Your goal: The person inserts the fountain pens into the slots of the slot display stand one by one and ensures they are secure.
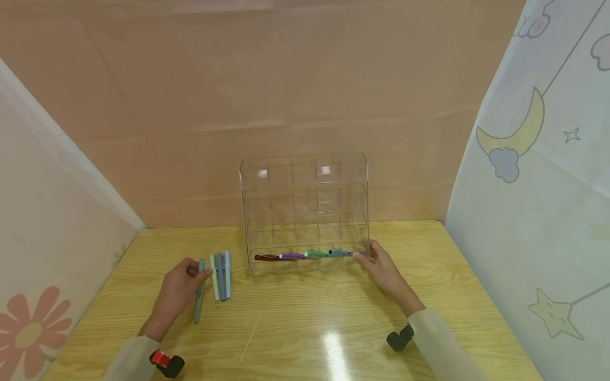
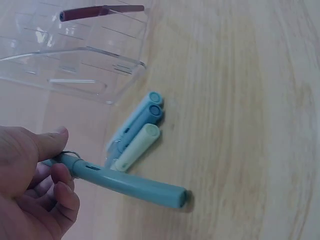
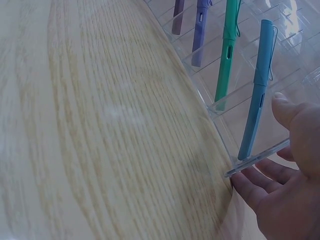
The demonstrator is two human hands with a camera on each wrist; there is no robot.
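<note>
My left hand [image 1: 177, 288] pinches a capped teal pen [image 2: 130, 185] by its clip end between thumb and fingers. Just right of it on the table lie three more capped pens side by side: a pale green pen [image 1: 214, 278], a blue pen [image 1: 221, 276] and a light blue pen [image 1: 227, 275]. At the right end of a clear plastic tiered rack [image 1: 305, 182], my right hand [image 1: 385, 272] grips the side wall, thumb inside and fingers outside. Along the rack's bottom tier rest a dark red pen [image 1: 267, 257], a purple pen [image 1: 290, 256], a green pen [image 3: 227, 60] and a blue-teal pen [image 3: 257, 90].
The rack stands upright near the back of the wood-grain table [image 1: 295, 328], its upper tiers divided into small compartments. An orange-brown sheet [image 1: 305, 79] hangs behind. Patterned white sheets [image 1: 538, 222] flank both sides.
</note>
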